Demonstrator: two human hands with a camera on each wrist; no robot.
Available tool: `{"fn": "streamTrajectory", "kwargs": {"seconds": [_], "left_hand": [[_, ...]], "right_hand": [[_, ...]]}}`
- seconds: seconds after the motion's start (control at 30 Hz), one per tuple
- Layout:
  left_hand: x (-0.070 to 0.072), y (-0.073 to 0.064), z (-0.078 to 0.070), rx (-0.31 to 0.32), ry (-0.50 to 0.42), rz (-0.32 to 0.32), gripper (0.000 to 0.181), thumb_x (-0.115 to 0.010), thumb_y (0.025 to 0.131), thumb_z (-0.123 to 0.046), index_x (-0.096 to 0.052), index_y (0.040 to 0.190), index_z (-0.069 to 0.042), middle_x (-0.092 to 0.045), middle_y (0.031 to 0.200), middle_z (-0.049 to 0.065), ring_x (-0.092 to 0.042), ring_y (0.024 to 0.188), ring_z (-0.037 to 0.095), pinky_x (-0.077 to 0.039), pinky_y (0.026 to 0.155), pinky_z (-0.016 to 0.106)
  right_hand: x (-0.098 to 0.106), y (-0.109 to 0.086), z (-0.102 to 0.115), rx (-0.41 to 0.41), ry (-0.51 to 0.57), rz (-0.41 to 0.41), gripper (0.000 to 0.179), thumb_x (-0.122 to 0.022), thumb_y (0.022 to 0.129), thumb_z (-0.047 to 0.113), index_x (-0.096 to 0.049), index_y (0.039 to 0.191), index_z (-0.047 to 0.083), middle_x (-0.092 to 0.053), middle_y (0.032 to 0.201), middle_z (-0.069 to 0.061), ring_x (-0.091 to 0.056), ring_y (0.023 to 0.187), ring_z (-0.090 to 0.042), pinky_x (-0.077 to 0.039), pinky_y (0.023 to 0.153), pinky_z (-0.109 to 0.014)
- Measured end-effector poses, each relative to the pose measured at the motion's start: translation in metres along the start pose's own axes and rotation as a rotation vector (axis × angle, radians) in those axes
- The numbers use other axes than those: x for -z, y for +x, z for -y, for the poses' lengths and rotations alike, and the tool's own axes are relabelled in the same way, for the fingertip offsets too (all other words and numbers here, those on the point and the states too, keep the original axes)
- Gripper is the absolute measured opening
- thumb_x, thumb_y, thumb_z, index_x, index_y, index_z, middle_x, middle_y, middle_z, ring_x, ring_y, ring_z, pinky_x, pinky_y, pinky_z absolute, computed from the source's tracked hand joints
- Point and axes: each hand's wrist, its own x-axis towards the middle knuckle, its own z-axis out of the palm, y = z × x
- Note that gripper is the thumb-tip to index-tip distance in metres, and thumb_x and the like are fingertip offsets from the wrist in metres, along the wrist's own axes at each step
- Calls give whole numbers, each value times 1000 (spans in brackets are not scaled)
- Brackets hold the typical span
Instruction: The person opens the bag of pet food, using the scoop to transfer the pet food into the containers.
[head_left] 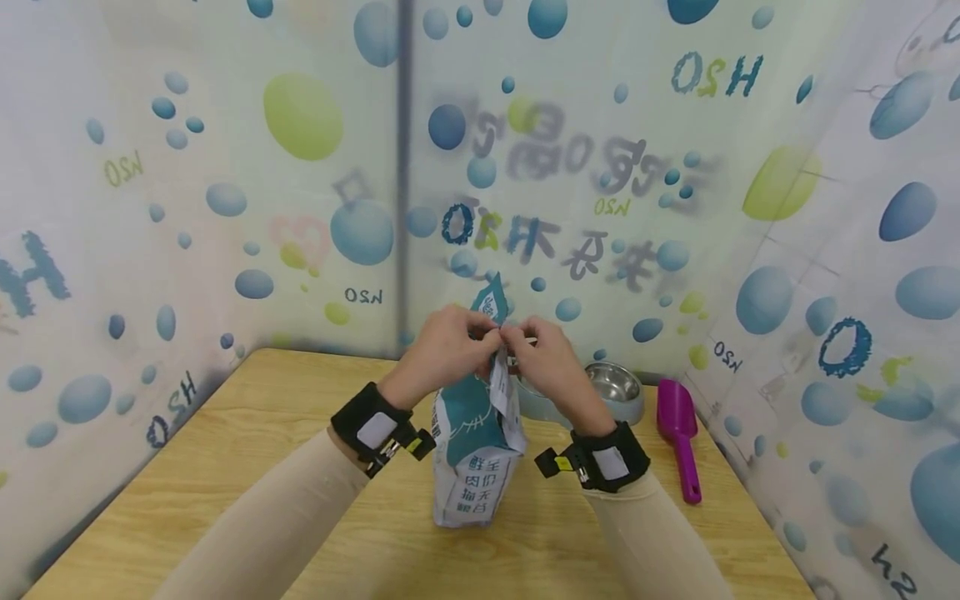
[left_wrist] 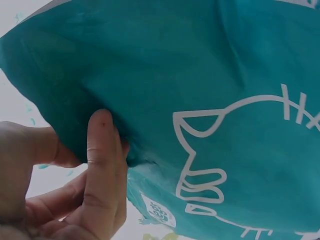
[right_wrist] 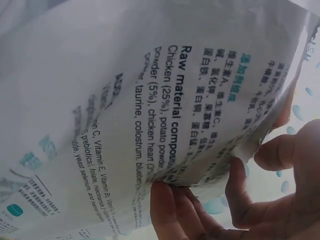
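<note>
A teal and white cat food bag point(head_left: 471, 421) stands upright on the wooden table, its upper part narrow and creased. My left hand point(head_left: 453, 343) pinches the top edge between thumb and fingers. In the left wrist view, fingers point(left_wrist: 102, 155) press on the teal face beside a white cat outline. Close by on the other side, my right hand point(head_left: 553, 362) pinches the same edge, fingertips nearly meeting the left ones. The right wrist view shows fingers point(right_wrist: 167, 210) against the bag's white printed panel point(right_wrist: 165, 100). Whether the top is sealed or parted, I cannot tell.
Behind my right hand, a grey double feeder point(head_left: 630, 410) holds a metal bowl point(head_left: 615, 382); my forearm partly covers it. A purple scoop point(head_left: 678, 417) lies at the table's right edge. Patterned curtains point(head_left: 300, 208) enclose the wooden table point(head_left: 292, 408) behind and at the sides.
</note>
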Motion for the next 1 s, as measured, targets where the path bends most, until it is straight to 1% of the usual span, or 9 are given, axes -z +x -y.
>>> {"fn": "streamTrajectory", "kwargs": {"seconds": [0.1, 0.2, 0.27, 0.33, 0.43, 0.53, 0.7, 0.8, 1.0], "left_hand": [[3, 1, 0, 7, -34, 5, 27, -67, 115, -21, -91, 107, -10, -83, 81, 5, -76, 71, 28, -43, 60, 28], [5, 1, 1, 26, -88, 21, 28, -67, 117, -22, -92, 113, -9, -87, 90, 8, -82, 80, 27, -56, 68, 29], [7, 1, 2, 38, -123, 28, 28, -67, 118, -21, -92, 118, -8, -89, 97, 10, -85, 84, 24, -64, 77, 31], [7, 1, 3, 42, -142, 33, 28, -67, 118, -21, -92, 118, -8, -90, 99, 10, -86, 85, 21, -67, 82, 32], [7, 0, 2, 32, -145, 27, 28, -67, 115, -20, -92, 112, -9, -88, 93, 8, -83, 81, 19, -63, 78, 30], [5, 1, 4, 24, -155, 10, 27, -67, 112, -20, -92, 108, -10, -86, 86, 6, -80, 77, 19, -60, 74, 29], [5, 2, 7, 44, -158, -34, 26, -70, 112, -21, -91, 101, -10, -85, 82, 5, -80, 73, 19, -62, 76, 31], [4, 2, 5, 61, -157, -53, 25, -72, 111, -21, -89, 98, -9, -84, 80, 6, -80, 71, 21, -62, 73, 31], [-6, -1, 7, 69, -163, -102, 21, -75, 107, -21, -88, 95, -9, -82, 76, 5, -78, 67, 20, -47, 57, 27]], "right_hand": [[0, 1, 1, 11, -13, 7, 44, -56, 124, 44, -63, 106, 5, -69, 129, -18, -69, 103, -30, -67, 108, -59], [1, 4, 2, 14, -35, 21, 49, -56, 124, 47, -61, 100, 5, -67, 119, -17, -67, 98, -28, -68, 106, -55], [2, 6, 2, 12, -54, 33, 49, -55, 124, 47, -64, 102, 5, -70, 123, -17, -70, 105, -27, -68, 106, -52], [4, 8, 3, 7, -63, 45, 47, -56, 125, 45, -69, 108, 3, -73, 131, -18, -72, 113, -30, -69, 105, -50], [8, 9, 8, 5, -57, 57, 42, -59, 124, 39, -76, 119, 1, -73, 146, -19, -74, 127, -34, -69, 106, -49], [11, 8, 14, 9, -33, 77, 37, -60, 124, 32, -78, 125, -1, -72, 148, -20, -74, 126, -34, -70, 103, -46], [10, 8, 15, 48, 4, 108, 36, -54, 126, 27, -74, 126, -3, -72, 129, -18, -71, 105, -26, -65, 90, -33], [7, 7, 10, 86, 56, 98, 34, -49, 126, 25, -69, 122, -2, -69, 119, -16, -68, 102, -25, -63, 89, -33], [-1, 5, -3, 106, 151, 56, 27, -46, 125, 21, -60, 110, 3, -63, 112, -12, -64, 101, -25, -62, 91, -33]]}}
